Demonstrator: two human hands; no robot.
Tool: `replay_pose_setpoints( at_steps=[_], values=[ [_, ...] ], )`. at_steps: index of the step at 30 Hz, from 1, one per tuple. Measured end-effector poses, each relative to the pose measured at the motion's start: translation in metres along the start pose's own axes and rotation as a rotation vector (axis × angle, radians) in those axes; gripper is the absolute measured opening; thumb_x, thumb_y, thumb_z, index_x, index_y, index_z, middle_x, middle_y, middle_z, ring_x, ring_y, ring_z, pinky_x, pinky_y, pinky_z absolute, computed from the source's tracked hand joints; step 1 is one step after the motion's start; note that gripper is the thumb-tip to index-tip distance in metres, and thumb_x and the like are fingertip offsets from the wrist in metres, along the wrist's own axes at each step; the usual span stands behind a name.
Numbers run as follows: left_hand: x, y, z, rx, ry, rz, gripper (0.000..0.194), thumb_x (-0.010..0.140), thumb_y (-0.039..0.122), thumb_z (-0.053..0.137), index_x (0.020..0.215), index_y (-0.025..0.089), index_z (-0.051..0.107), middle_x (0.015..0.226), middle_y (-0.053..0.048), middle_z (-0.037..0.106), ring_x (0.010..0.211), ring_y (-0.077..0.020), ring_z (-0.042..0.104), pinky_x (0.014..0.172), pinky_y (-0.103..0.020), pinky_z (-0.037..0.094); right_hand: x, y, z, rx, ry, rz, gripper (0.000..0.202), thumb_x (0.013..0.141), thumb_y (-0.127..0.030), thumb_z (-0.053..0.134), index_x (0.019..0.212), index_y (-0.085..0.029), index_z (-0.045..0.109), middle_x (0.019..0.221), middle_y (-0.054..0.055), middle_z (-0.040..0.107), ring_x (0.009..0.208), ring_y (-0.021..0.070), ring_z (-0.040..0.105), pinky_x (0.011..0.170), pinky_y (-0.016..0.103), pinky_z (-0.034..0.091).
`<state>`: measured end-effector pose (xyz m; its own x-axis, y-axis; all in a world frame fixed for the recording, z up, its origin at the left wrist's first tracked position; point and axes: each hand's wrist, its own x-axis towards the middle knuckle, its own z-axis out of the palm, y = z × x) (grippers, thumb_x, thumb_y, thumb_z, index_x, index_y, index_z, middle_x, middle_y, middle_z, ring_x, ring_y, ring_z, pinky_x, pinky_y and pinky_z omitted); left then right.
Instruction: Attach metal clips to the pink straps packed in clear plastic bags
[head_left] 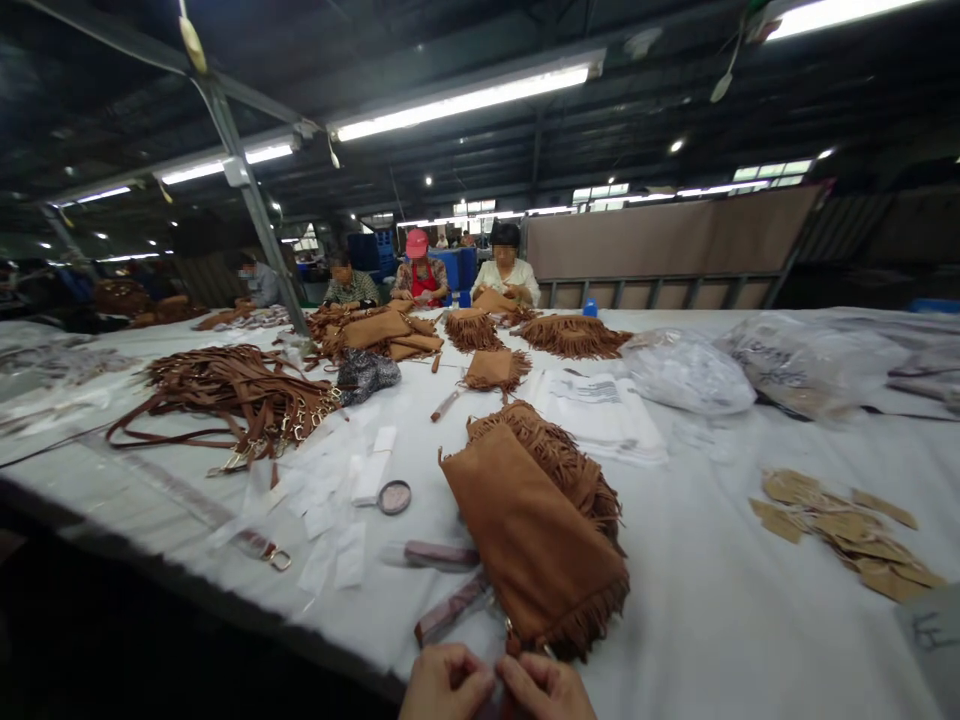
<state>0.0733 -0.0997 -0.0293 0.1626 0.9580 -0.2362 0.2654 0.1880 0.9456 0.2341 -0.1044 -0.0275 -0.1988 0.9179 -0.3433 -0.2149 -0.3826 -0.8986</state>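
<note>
Pinching together, both hands [495, 685] meet beside the fringed bag [536, 535].

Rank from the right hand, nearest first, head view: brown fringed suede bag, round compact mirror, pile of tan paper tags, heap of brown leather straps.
From the right hand, at the bottom edge:
1. Brown fringed suede bag: just above the hand, its corner at the fingers.
2. Round compact mirror: up and left, on the white table.
3. Pile of tan paper tags: far right.
4. Heap of brown leather straps: far left, deepest.
</note>
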Motion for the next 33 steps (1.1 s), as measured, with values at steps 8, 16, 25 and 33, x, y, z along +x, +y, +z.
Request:
replay_pose_setpoints(
  at_steps=[8,16,25,33],
  values=[
    [-0.03,0.022,-0.019,-0.072,-0.03,-0.078,0.012,0.063,0.023,0.066,0.063,0.012,0.063,0.057,0.001,0.059,0.056,-0.0118,0.048,0.055,-0.023,0.032,-0.017,-0.025,0.014,0.577,0.119,0.212,0.033,0.053,-0.036,0.087,0.076,-0.016,0.073,0.068,0.001,0.069,0.064,0.0119,0.06,0.063,0.023,0.047],
    [-0.039,0.02,-0.022,-0.023,-0.123,-0.112,0.013,0.064,0.022,0.065,0.065,0.01,0.068,0.057,0.001,0.06,0.054,-0.0113,0.047,0.053,-0.023,0.032,-0.012,-0.021,0.019,0.531,0.192,0.124,0.036,0.054,-0.041,0.085,0.072,-0.014,0.072,0.057,-0.001,0.064,0.053,0.0097,0.054,0.053,0.021,0.042],
    [-0.037,0.027,-0.023,-0.028,-0.177,-0.15,0.011,0.063,0.02,0.065,0.067,0.01,0.068,0.059,0.0,0.061,0.057,-0.0121,0.049,0.055,-0.023,0.033,-0.011,-0.012,0.021,0.343,0.193,0.053,0.035,0.059,-0.045,0.081,0.057,-0.013,0.065,0.049,-0.003,0.055,0.048,0.0068,0.041,0.048,0.021,0.032],
    [-0.03,0.02,-0.005,-0.175,-0.107,-0.186,0.021,0.067,0.027,0.065,0.076,0.009,0.068,0.062,-0.002,0.062,0.056,-0.0111,0.047,0.054,-0.023,0.032,-0.005,0.004,0.022,0.342,0.186,0.045,0.034,0.062,-0.045,0.079,0.062,-0.014,0.065,0.052,-0.003,0.055,0.049,0.0083,0.043,0.049,0.022,0.033]
  ],
)
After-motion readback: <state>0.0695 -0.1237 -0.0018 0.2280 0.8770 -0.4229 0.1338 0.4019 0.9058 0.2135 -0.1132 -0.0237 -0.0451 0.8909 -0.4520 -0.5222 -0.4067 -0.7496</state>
